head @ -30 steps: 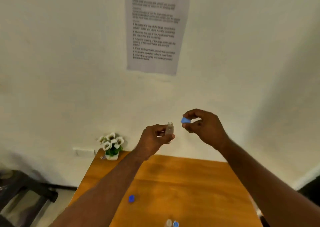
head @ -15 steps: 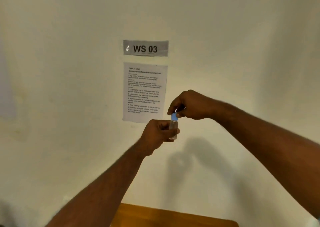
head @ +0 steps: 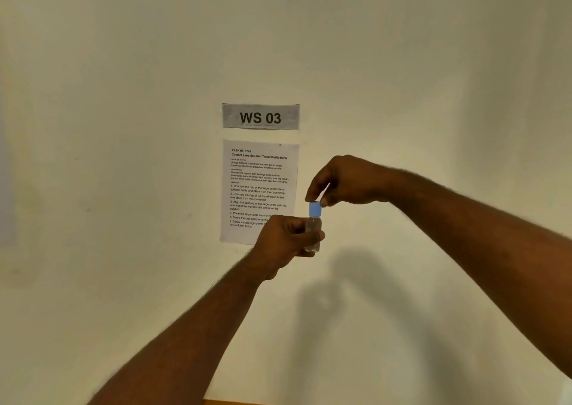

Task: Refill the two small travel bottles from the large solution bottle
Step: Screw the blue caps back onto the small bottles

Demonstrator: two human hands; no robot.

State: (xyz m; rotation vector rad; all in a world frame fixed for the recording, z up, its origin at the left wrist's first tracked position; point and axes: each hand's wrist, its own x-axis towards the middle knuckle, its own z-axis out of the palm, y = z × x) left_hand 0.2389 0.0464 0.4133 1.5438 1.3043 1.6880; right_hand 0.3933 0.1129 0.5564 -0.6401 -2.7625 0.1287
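Note:
A small clear travel bottle (head: 312, 231) is held upright in front of the wall, gripped around its body by my left hand (head: 286, 240). A light blue cap (head: 315, 209) sits on the bottle's neck. From above, my right hand (head: 343, 182) pinches the top of that cap with thumb and fingertips. The large solution bottle and the other travel bottle are out of view.
A grey "WS 03" sign (head: 260, 117) and a printed instruction sheet (head: 258, 185) hang on the white wall behind my hands. A thin strip of the wooden table (head: 235, 402) shows at the bottom edge.
My head has tilted up, so the table and the items on it dropped out of view. My right hand brought the blue cap from beside the bottle onto its neck.

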